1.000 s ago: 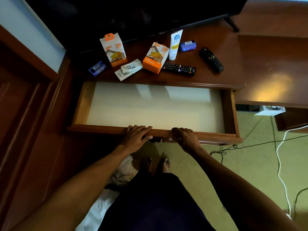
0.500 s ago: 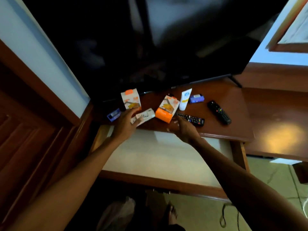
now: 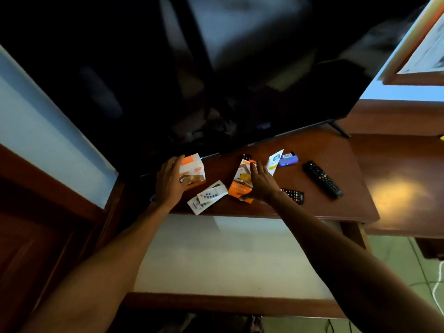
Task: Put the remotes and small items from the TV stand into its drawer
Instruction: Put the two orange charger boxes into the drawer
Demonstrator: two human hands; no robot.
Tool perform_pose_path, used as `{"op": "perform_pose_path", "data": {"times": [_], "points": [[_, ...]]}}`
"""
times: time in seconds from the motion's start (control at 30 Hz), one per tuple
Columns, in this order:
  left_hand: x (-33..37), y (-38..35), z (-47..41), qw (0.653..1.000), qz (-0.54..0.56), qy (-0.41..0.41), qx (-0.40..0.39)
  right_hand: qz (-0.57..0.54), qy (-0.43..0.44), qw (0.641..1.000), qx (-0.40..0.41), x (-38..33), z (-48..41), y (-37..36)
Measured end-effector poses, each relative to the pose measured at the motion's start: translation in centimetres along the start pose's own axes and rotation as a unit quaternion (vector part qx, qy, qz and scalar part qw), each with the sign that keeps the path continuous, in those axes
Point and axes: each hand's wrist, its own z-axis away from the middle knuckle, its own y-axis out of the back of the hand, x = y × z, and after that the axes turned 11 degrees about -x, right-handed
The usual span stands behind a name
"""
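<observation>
- The left hand (image 3: 171, 181) lies against the left orange-and-white box (image 3: 193, 171) at the back of the TV stand (image 3: 336, 207), fingers spread round its left side and thumb low on its front. It looks like a grasp closing, but I cannot tell whether the box is off the wood yet.
- Just in front of that box lie two white remotes (image 3: 208, 197), one overlapping the other near the stand's front edge, untouched.
- The right hand (image 3: 260, 182) rests on the second orange box (image 3: 241, 182), which leans tilted; the fingers drape over its right side and the thumb hooks under its lower corner, so this reads as a grasp.
- Behind the right hand stands a white tube (image 3: 274, 161), with a small blue item (image 3: 287, 160) just beside it.
- A black remote (image 3: 293, 195) pokes out from under the right wrist, and a second, larger black remote (image 3: 322, 179) lies apart further right.
- The drawer (image 3: 228, 306) is pulled open below the stand; the pale floor that shows between the arms holds nothing.
- Judging by this, only the opening is done. Both boxes, the remotes, the tube and the blue item are all left to move, and the drawer to shut.
</observation>
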Motion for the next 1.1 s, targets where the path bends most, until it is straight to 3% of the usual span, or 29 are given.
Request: {"op": "perform_pose_path", "data": {"times": [0.2,0.4,0.57,0.77,0.87,1.1], "points": [[-0.2,0.2,-1.2,0.998,0.016,-0.068,-0.008,-0.038,0.003,0.999,-0.016,-0.4,-1.1,0.2],[0.7,1.2,-1.9,0.996,0.051,-0.075,-0.007,-0.025,0.009,0.999,0.021,-0.3,-0.4,-0.3],[2.5,2.7,-2.2,0.991,0.124,-0.055,0.017,-0.021,0.055,0.994,0.094,-0.7,1.0,-0.2],[5.9,5.7,0.0,0.974,0.207,-0.007,0.095,-0.044,0.145,0.983,0.107,-1.7,4.5,1.5],[5.5,6.9,1.4,0.973,0.220,0.024,0.059,-0.051,0.188,0.975,0.104,-2.5,5.7,1.3],[3.1,7.3,12.4,0.953,0.281,0.109,0.009,-0.005,0.270,0.963,0.015,-4.9,9.1,-4.3]]}}
